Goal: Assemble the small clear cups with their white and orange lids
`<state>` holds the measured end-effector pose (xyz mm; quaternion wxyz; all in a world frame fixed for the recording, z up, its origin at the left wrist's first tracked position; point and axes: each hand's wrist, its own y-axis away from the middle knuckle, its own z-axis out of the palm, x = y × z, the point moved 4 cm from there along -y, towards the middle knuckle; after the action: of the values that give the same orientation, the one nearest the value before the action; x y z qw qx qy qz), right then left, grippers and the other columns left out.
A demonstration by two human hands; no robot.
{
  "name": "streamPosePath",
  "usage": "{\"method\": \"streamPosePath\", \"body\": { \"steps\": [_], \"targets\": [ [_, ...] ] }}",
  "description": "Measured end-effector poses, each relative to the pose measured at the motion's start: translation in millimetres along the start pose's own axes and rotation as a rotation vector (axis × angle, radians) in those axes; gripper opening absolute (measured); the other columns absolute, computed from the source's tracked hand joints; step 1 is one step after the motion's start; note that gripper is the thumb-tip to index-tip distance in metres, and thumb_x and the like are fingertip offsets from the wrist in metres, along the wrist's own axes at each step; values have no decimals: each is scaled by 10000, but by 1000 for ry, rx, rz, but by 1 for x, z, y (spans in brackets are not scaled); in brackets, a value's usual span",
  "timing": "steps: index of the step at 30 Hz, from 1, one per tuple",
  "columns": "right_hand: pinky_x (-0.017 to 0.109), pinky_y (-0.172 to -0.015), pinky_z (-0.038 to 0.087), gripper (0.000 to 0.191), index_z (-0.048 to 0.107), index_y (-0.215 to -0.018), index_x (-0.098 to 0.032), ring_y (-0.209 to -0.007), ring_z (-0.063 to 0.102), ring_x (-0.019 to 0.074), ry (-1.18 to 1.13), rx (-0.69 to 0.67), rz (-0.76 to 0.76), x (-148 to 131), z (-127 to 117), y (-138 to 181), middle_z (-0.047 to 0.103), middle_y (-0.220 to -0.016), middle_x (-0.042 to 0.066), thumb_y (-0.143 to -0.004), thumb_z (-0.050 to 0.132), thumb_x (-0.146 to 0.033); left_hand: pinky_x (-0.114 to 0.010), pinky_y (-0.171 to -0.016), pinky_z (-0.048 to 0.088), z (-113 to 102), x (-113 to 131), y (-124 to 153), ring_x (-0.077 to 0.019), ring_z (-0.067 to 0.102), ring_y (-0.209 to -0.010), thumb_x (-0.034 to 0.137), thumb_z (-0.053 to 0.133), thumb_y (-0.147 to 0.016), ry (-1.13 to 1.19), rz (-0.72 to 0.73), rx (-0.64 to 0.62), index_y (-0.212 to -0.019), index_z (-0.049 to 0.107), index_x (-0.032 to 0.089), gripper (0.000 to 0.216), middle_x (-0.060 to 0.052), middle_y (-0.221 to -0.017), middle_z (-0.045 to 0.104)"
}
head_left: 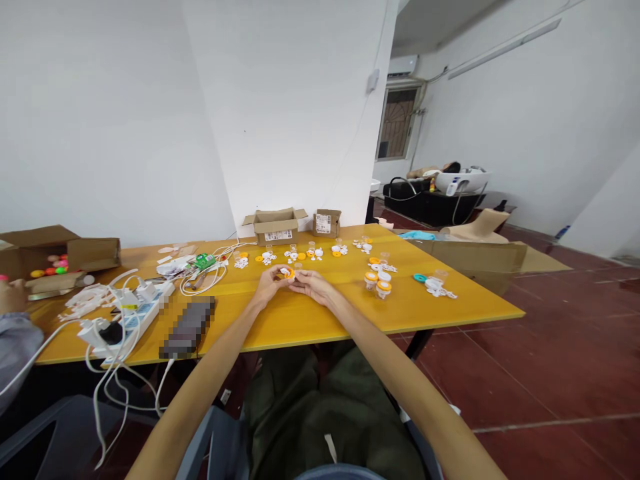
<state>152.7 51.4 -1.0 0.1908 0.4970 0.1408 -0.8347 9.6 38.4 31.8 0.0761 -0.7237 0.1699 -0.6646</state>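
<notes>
Both hands meet over the middle of the yellow table. My left hand is closed on a small orange ring-shaped lid with white plastic in it. From the other side my right hand has its fingers pressed together against the same lid; its fingertips are partly hidden. Beyond the hands lie small groups of loose white plastic parts, orange rings and clear cups. To the right stand several orange-topped clear jars. Farther right, a teal ring lies near more white parts.
Two cardboard boxes stand against the wall. On the left are a power strip with tangled white cables, a dark phone, a green circuit board and a box of coloured balls. Another person's sleeve shows at the far left.
</notes>
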Motion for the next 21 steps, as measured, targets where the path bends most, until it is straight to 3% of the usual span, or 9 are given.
{"method": "streamPosePath", "body": {
  "steps": [8,14,21],
  "targets": [
    [323,-873,610,113,712,-848,-162,-776,734,146,-18,30,26,2,-1,-2,761,-808,66,-919,630,-130,-288,-758,482,0,4,1,-194,646,-861,345,882,-569,-19,1,-7,-896,763,217,371,-31,-953,750],
    [268,-769,618,163,690,-827,-152,-692,723,133,-25,33,54,0,3,1,755,-764,68,-955,590,-142,-301,-800,490,0,3,2,-207,653,-903,322,886,-557,-17,8,-5,-892,757,212,376,-34,-956,749],
    [268,-760,618,178,675,-799,-156,-691,716,137,11,35,65,-1,5,2,755,-770,73,-958,613,-207,-330,-849,513,0,3,2,-222,662,-945,317,887,-555,14,8,-31,-892,748,210,380,-41,-984,755]
  ]
}}
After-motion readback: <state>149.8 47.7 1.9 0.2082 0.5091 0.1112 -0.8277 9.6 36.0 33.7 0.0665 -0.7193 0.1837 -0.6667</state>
